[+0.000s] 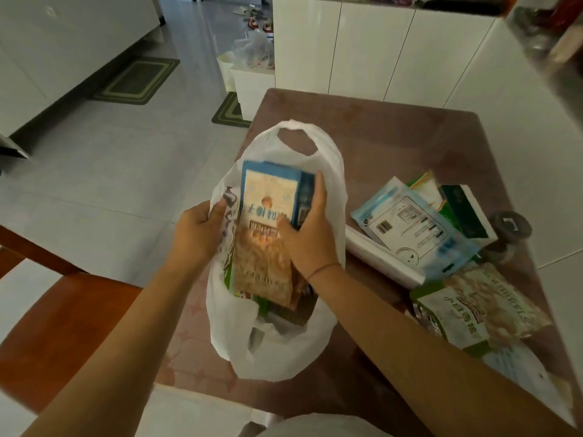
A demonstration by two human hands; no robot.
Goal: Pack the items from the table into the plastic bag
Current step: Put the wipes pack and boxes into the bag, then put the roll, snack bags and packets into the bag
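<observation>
On my feed the white plastic bag (284, 351) lies on the brown surface (394, 146), close to its left edge, mouth gaping toward the far side and one handle loop standing up. The left hand (198, 231) grips the bag's left rim, fingers curled over the plastic and holding the mouth wide. The right hand (307, 241) clasps a blue-topped snack packet (268, 203) — thumb across its printed front, fingers wrapped round its right edge. The packet sits partly inside the mouth, its blue end pointing to the far side, and it lies on other packets already in the bag; I cannot tell what those are.

Toward the right edge a loose heap remains on the surface: a pale blue pouch (410, 234) lying on a flat white pack (381, 263), a green-and-white box (467, 212) just behind it, a dark round jar (508, 230) beside that, and — nearer me — a green-and-cream snack bag (473, 307). A wooden chair (63, 310) stands off the left edge.
</observation>
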